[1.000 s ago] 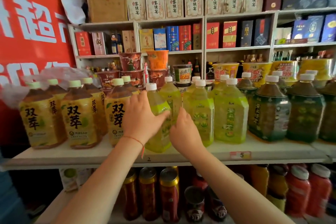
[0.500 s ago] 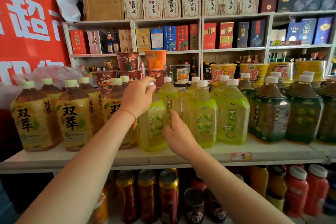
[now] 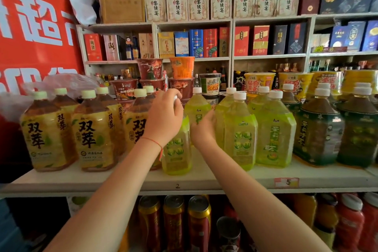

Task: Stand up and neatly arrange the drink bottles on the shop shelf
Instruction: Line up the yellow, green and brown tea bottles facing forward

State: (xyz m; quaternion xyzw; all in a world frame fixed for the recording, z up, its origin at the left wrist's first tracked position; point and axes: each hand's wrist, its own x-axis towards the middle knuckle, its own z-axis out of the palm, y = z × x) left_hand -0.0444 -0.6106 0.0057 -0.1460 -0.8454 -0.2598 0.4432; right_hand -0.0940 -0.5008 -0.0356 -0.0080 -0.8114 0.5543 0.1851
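My left hand [image 3: 163, 117] gripped the cap and neck of the green bottle [image 3: 177, 149], which stood upright at the shelf [image 3: 122, 182] front. My right hand [image 3: 202, 132] reached behind it; its fingers were hidden. Best practice: steady the neck and slide the base squarely into its row.

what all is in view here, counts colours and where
amber tea bottles: at least six, yellow labels, pale green caps, left of the shelf
light green bottles: at least six, white caps, shelf middle
dark green bottles: at least four, white caps, shelf right
noodle cups: several, red, orange and yellow, behind the bottles
boxed goods: many, red, blue, cream, on the back shelves
cans: at least three, red and gold, lower shelf
red jars: at least two, white lids, lower right
red banner: one, far left
left hand: curled over one light green bottle's top
right hand: on a rear light green bottle
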